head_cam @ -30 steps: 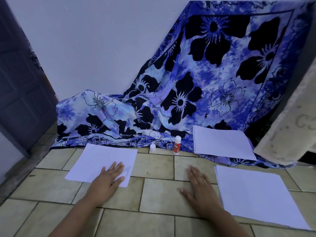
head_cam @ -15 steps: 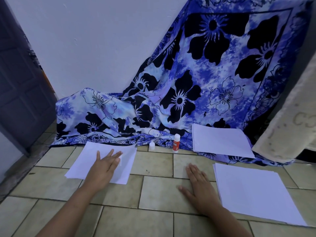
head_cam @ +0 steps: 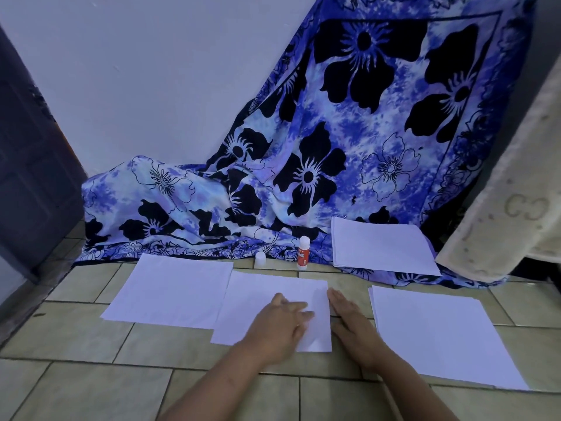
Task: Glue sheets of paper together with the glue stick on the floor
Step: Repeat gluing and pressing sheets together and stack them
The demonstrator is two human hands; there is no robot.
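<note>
On the tiled floor (head_cam: 91, 384) two loose white sheets lie side by side. The left sheet (head_cam: 170, 290) is flat, and the middle sheet (head_cam: 267, 296) overlaps its right edge a little. The left hand (head_cam: 280, 322) rests palm down on the middle sheet, fingers spread and grasping nothing. The right hand (head_cam: 355, 325) lies flat and released on the tiles, just beside the right edge of this sheet. The glue stick (head_cam: 303, 253) stands upright near the edge of the blue flowered cloth (head_cam: 334, 147), with its white cap (head_cam: 260, 259) off and standing near it. One paper stack (head_cam: 440, 332) lies on the right, another stack (head_cam: 379, 247) on the cloth.

I judge the paper to be very light, thin and easy to crease, and it probably slides on smooth tiles. It is best held down with a flat palm, or lifted at a corner. The glue stick is small and stiff; take it around its body.
</note>
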